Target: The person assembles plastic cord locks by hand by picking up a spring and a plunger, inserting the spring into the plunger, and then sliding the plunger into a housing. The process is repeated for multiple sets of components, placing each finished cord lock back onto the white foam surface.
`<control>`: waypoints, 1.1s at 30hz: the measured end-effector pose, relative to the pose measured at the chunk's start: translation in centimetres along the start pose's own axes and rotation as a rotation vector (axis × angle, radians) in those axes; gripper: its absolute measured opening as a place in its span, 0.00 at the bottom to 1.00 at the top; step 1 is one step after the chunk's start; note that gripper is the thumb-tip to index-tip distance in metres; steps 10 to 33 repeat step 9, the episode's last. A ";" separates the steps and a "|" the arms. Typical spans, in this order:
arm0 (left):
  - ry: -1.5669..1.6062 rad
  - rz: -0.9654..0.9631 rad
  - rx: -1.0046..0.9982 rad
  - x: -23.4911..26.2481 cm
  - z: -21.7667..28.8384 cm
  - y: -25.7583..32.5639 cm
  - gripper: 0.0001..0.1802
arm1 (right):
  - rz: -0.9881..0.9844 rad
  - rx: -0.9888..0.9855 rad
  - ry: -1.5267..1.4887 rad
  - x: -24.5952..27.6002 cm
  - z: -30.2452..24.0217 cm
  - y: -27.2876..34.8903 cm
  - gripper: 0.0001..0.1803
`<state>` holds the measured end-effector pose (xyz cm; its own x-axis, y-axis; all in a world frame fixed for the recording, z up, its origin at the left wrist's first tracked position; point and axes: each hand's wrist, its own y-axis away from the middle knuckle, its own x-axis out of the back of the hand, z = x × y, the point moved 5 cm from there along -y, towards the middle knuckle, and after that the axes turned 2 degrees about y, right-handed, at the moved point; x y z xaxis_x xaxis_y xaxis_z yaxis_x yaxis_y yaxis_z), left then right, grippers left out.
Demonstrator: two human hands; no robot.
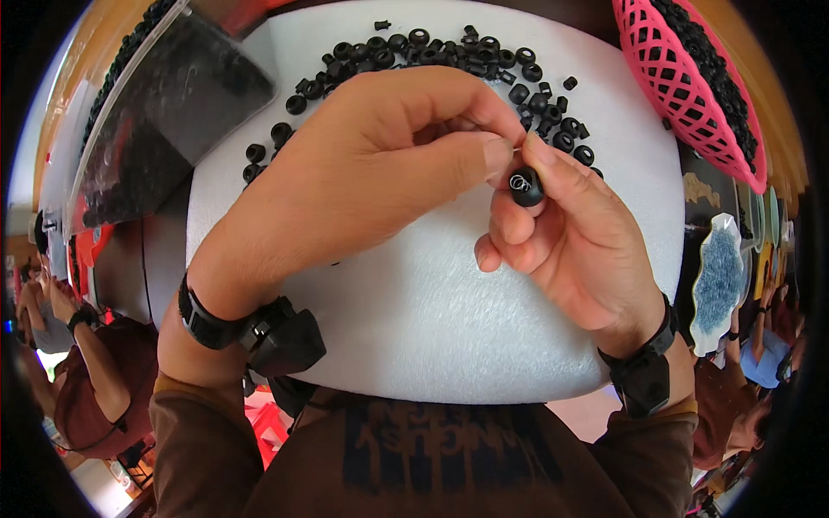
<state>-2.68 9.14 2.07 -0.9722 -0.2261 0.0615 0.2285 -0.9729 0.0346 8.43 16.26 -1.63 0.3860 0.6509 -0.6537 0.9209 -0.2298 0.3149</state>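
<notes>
My right hand [574, 224] holds a round black cord-lock body [527, 192] between thumb and fingers, its opening facing up. A small metal spring [519, 182] shows in that opening. My left hand [389, 164] reaches across from the left, thumb and forefinger pinched together against the right thumb tip. Something thin and pale shows between the fingertips, too small to name. Beyond the hands, many loose black cord-lock pieces [520, 93], some round and some small and flanged, lie on the white foam-like surface [414, 337]; my left hand hides part of them.
A pink mesh basket [661, 73] full of black pieces stands at the far right. Below it, a white scalloped tray [701, 332] carries a heap of small bluish-grey pieces. At the far left is a clear plastic box [216, 69]. Other people sit at both sides.
</notes>
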 end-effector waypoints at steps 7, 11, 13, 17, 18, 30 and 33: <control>-0.057 0.224 0.061 0.4 0.9 0.2 0.11 | -0.123 0.085 -0.041 1.1 -1.1 -0.2 0.18; -0.042 0.181 -0.034 0.3 0.6 0.2 0.14 | -0.158 0.069 -0.055 1.1 -1.2 -0.2 0.19; -0.042 0.181 -0.034 0.3 0.6 0.2 0.14 | -0.158 0.069 -0.055 1.1 -1.2 -0.2 0.19; -0.042 0.181 -0.034 0.3 0.6 0.2 0.14 | -0.158 0.069 -0.055 1.1 -1.2 -0.2 0.19; -0.042 0.181 -0.034 0.3 0.6 0.2 0.14 | -0.158 0.069 -0.055 1.1 -1.2 -0.2 0.19; -0.042 0.181 -0.034 0.3 0.6 0.2 0.14 | -0.158 0.069 -0.055 1.1 -1.2 -0.2 0.19; -0.042 0.181 -0.034 0.3 0.6 0.2 0.14 | -0.158 0.069 -0.055 1.1 -1.2 -0.2 0.19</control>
